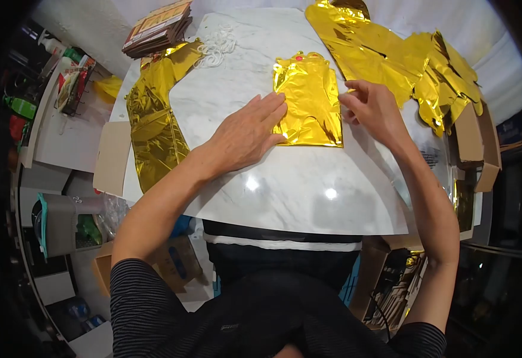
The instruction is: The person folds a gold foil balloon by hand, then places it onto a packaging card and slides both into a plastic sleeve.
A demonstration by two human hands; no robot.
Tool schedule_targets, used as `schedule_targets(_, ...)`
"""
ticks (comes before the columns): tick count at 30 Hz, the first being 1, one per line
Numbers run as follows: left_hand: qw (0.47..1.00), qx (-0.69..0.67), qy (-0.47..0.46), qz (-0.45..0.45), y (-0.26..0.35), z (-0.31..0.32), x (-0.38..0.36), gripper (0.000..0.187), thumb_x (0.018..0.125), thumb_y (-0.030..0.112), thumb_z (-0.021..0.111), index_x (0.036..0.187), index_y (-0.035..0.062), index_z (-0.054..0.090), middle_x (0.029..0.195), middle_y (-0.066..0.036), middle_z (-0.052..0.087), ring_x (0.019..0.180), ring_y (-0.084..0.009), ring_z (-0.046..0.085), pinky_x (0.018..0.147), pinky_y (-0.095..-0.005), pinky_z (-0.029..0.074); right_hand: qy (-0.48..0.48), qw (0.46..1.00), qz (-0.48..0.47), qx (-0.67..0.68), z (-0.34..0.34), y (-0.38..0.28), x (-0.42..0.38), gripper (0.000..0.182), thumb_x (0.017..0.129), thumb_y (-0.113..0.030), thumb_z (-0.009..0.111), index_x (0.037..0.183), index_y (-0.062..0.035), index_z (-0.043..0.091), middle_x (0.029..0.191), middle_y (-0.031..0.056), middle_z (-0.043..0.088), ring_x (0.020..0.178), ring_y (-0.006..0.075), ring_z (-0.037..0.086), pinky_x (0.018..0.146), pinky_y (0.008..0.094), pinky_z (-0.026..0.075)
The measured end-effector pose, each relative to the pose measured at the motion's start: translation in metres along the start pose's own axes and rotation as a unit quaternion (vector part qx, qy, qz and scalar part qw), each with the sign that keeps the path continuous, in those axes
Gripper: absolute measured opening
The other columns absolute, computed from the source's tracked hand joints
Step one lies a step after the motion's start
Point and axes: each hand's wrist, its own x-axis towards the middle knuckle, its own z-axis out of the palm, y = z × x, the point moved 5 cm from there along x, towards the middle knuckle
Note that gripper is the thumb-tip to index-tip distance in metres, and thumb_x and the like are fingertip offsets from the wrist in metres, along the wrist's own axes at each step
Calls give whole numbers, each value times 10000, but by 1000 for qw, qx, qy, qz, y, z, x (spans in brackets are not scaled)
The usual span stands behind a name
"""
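A folded gold foil piece [310, 104] lies flat on the white marbled table [261, 197], with a small red spot near its top edge. My left hand [249, 131] rests against its left side, fingers stretched out over the edge. Just off its right edge is my right hand [371, 107], fingers curled with the thumb and index finger near each other; whether anything small is between them does not show.
Unfolded gold foil [386, 53] spreads over the back right, and more foil [153, 119] hangs at the left. White string [216, 46] and a stack of printed cards [158, 30] lie at the back left. A cardboard box [473, 140] stands at the right edge.
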Motion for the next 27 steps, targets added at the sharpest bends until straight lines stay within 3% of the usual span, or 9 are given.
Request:
schedule_targets(1, 1000, 0, -7, -6, 0, 0, -1, 592, 992, 254, 718, 1462, -46, 520, 1583, -219, 485, 1485, -370, 462, 1264, -475, 370, 1, 1000, -2, -5, -3, -3, 10, 406, 1018, -235, 708, 1228, 113, 692, 888, 96, 762, 727, 165, 723, 683, 293, 592)
schedule_targets(3, 1000, -1, 3, -4, -1, 3, -2, 600, 991, 255, 719, 1466, -47, 513, 1583, -221, 483, 1490, -371, 456, 1263, -477, 371, -85, 977, 168, 104, 6, 4, 26, 317, 1019, -233, 706, 1101, 72, 741, 740, 38, 719, 551, 94, 627, 522, 258, 519)
schedule_targets(4, 1000, -1, 7, -3, -2, 4, -3, 608, 990, 256, 720, 1470, -49, 507, 1583, -223, 482, 1494, -373, 451, 1262, -479, 371, -73, 979, 156, 107, 8, 5, 33, 289, 1023, -253, 710, 915, 12, 752, 697, 21, 688, 519, 68, 591, 473, 248, 483)
schedule_targets(7, 1000, -1, 15, -2, -3, 5, -4, 616, 1012, 321, 674, 1459, -75, 523, 1576, -246, 492, 1491, -362, 456, 1270, -468, 336, -93, 982, 145, 84, 13, 15, 57, 310, 1002, -272, 738, 791, -45, 726, 625, -9, 630, 476, 59, 533, 429, 244, 395)
schedule_targets(11, 1000, -9, 15, -7, -4, 7, -5, 640, 989, 257, 719, 1497, -45, 476, 1588, -242, 473, 1503, -382, 439, 1268, -487, 355, -104, 980, 161, 48, 16, 14, 67, 355, 978, -308, 774, 700, -109, 680, 577, -42, 568, 440, 45, 452, 414, 239, 296)
schedule_targets(13, 1000, 11, 15, -6, -5, 8, -5, 610, 1034, 344, 642, 1468, -69, 525, 1583, -231, 493, 1512, -341, 433, 1278, -456, 323, -129, 974, 170, 71, 20, 18, 73, 430, 919, -311, 837, 614, -107, 612, 553, -21, 543, 433, 63, 417, 416, 279, 270)
schedule_targets(23, 1000, -11, 26, -6, -5, 6, -5, 592, 1015, 308, 679, 1454, -63, 537, 1590, -222, 482, 1526, -340, 408, 1274, -470, 329, -84, 980, 139, 119, 20, 16, 70, 317, 912, -321, 867, 792, -104, 670, 617, -38, 591, 463, 50, 445, 425, 252, 272)
schedule_targets(26, 998, -58, 20, -18, -12, 2, -1, 613, 969, 273, 743, 1449, -54, 545, 1528, -228, 548, 1442, -378, 505, 1224, -473, 399, -109, 969, 162, 149, 16, 25, 69, 306, 920, -318, 864, 796, -107, 681, 627, -36, 612, 469, 50, 476, 431, 230, 300)
schedule_targets(27, 988, -127, 71, -46, -24, -1, -2, 621, 945, 225, 771, 1466, -25, 543, 1484, -211, 589, 1388, -365, 558, 1181, -459, 445, -116, 965, 159, 171, 15, 27, 69, 297, 927, -310, 861, 805, -103, 687, 632, -36, 617, 473, 44, 486, 435, 219, 323)
